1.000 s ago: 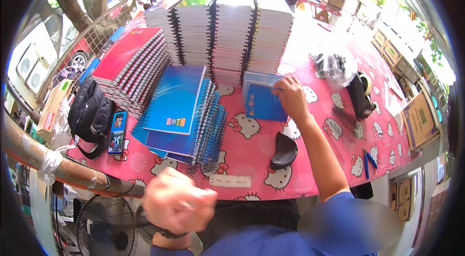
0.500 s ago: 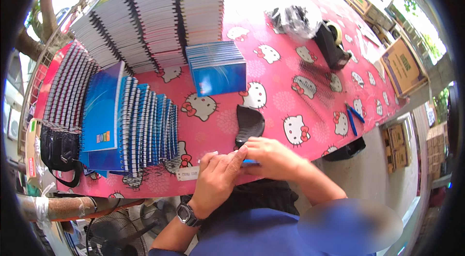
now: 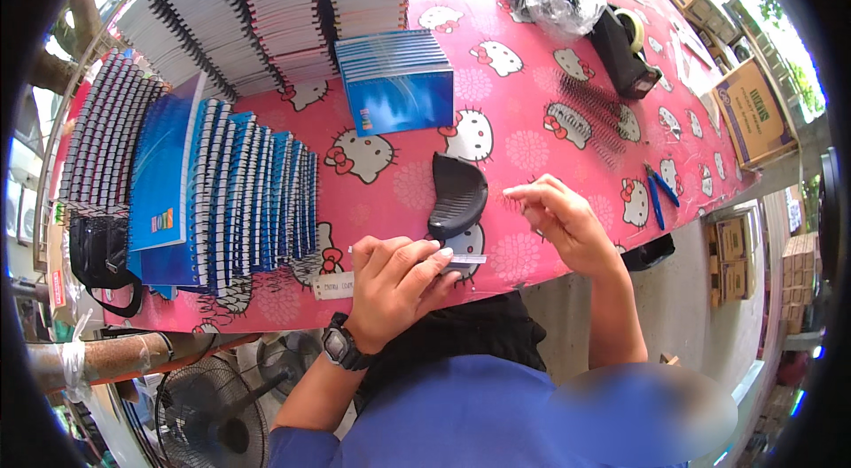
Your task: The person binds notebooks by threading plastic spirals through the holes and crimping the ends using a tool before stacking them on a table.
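I see a thin, white-edged piece (image 3: 470, 261) at the near side of the pink, cat-printed table cover (image 3: 408, 220), partly hidden under the left hand (image 3: 394, 286), whose fingers bend close together over it, though I cannot tell whether they pinch it. The right hand (image 3: 567, 224) is raised to its right, fingers half curled, tips possibly holding something I can't resolve, and a curved, ribbed black plastic piece (image 3: 458, 193) lies between the hands, slightly farther. Left, I find dark print on a pale flat strip (image 3: 331, 287) and multicoloured letters on blue-covered spiral notebooks (image 3: 164, 167); far right, lettering marks a brown cardboard box (image 3: 753, 113).
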Demonstrator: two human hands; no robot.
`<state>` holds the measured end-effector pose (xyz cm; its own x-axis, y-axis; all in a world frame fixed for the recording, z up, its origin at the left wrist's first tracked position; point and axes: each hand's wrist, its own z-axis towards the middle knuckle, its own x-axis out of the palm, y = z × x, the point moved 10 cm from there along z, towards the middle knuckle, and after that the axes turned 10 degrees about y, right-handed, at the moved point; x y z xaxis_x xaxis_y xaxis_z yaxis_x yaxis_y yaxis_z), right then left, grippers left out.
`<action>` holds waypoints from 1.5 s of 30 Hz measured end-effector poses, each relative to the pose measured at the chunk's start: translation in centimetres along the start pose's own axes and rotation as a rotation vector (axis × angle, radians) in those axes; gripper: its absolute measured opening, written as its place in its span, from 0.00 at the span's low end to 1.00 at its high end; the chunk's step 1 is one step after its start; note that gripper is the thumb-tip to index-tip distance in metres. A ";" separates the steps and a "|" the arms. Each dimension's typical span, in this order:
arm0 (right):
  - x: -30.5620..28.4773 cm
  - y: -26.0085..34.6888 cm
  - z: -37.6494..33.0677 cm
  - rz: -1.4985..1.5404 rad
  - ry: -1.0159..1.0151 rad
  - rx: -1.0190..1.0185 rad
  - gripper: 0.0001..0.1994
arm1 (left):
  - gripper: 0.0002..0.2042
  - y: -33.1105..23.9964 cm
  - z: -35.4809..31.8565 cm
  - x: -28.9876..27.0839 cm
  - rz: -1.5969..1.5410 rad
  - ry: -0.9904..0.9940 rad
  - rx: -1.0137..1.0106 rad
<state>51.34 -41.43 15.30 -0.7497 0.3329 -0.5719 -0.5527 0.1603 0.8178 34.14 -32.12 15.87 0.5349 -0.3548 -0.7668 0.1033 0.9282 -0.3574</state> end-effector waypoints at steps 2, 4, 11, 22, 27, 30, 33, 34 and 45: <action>1.7 1.5 -0.9 -0.012 0.053 -0.076 0.09 | 0.15 0.2 -0.3 0.0 -0.012 -0.030 -0.001; 1.2 1.0 -2.2 -0.042 -0.114 -0.017 0.10 | 0.15 0.0 0.0 0.0 -0.027 -0.030 -0.024; 5.9 2.6 -1.4 -0.143 -0.287 -0.037 0.15 | 0.13 -0.3 0.5 -0.1 0.005 -0.020 -0.026; 4.1 2.3 -1.5 0.080 0.126 -0.067 0.11 | 0.11 0.1 0.1 -0.6 -0.009 -0.039 -0.057; 4.0 3.4 -1.5 -0.015 0.108 -0.165 0.12 | 0.10 0.0 0.2 -0.6 -0.022 -0.028 -0.057; 4.6 2.8 -1.7 -0.013 0.226 -0.160 0.14 | 0.09 0.1 0.2 -0.6 -0.022 -0.026 -0.087; 5.6 2.8 -1.6 0.100 0.310 -0.058 0.19 | 0.11 -0.4 0.4 -0.4 -0.023 0.037 -0.123; 5.5 2.8 -1.6 0.157 0.278 -0.026 0.21 | 0.11 -0.8 0.7 -0.5 -0.025 0.034 -0.126; 3.5 2.2 3.8 -0.370 0.071 -0.276 0.30 | 0.11 -2.2 1.3 1.6 -0.053 0.228 -0.058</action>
<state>48.93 -36.40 15.35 -0.5014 0.2337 -0.8331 -0.8568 0.0000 0.5157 35.86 -34.60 16.20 0.3260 -0.4247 -0.8446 0.0744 0.9021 -0.4250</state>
